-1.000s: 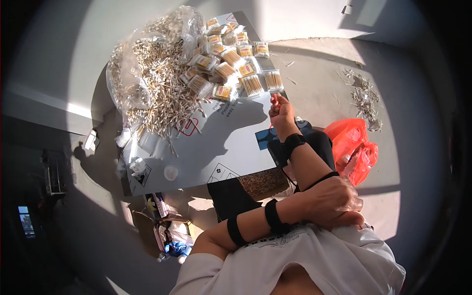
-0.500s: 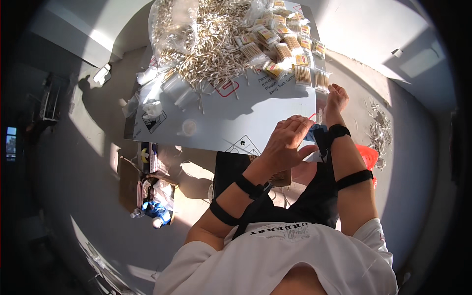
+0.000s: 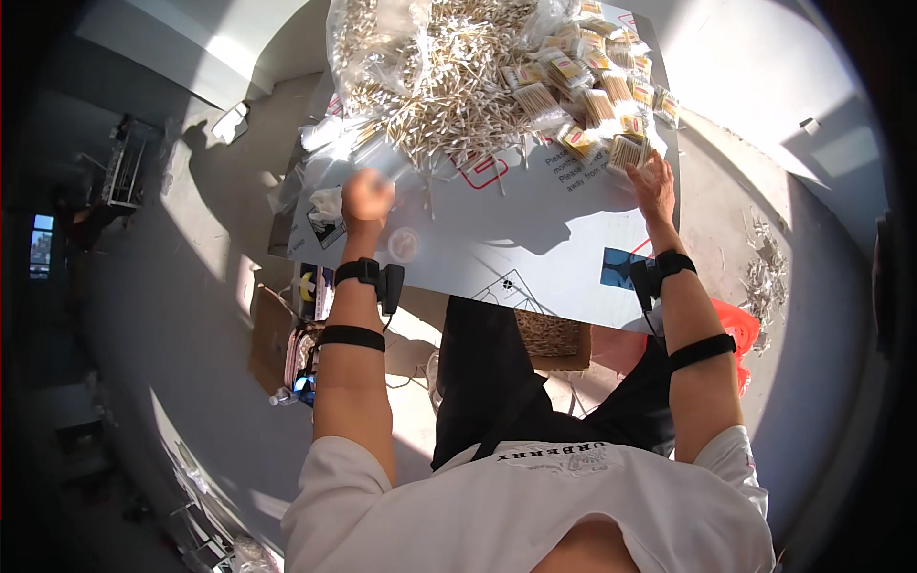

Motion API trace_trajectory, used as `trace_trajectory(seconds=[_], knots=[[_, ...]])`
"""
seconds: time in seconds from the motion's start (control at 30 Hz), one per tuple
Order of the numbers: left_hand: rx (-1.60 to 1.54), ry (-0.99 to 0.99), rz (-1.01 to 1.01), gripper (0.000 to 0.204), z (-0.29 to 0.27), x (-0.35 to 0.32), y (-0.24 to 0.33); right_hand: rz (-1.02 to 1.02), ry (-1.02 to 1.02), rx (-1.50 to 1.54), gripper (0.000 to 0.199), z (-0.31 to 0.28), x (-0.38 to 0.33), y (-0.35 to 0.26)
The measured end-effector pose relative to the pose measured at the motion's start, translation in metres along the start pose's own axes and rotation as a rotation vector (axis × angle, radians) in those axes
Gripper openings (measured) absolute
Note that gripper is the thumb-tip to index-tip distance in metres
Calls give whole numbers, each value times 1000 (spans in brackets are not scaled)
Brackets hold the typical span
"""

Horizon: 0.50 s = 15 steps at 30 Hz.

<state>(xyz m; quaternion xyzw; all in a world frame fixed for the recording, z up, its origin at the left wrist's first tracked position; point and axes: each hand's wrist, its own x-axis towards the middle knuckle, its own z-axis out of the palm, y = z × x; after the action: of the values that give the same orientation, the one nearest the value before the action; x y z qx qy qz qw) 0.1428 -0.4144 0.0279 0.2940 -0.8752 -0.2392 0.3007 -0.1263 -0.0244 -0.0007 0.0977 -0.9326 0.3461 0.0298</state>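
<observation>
My right hand is at the right edge of the table, its thumb and fingers around a small clear pack of cotton swabs that they partly cover. Another pack of cotton swabs lies against it, at the near end of the packs. On the left, my left hand is over the table beside clear plastic bags. Its fingers are blurred, so their shape and anything in them cannot be made out. A big heap of loose cotton swabs lies between the hands, farther back.
Several filled packs crowd the table's far right. A round translucent lid or dish sits near the front edge of the table. Below are a carton of brown sticks, an open box and a red bag.
My left hand has swung from beside my right forearm to the table's left side. My right hand has moved up onto the nearest packs. The view has shifted slightly.
</observation>
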Motion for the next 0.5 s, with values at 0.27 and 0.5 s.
trace_trajectory(seconds=[0.27,0.5], knots=[[-87,-183,-339,13,20,14,-47,4,259,191,59,-13,-36,-7],[349,119,30,16,35,11,-22,30,146,554,27,-6,-93,-40]])
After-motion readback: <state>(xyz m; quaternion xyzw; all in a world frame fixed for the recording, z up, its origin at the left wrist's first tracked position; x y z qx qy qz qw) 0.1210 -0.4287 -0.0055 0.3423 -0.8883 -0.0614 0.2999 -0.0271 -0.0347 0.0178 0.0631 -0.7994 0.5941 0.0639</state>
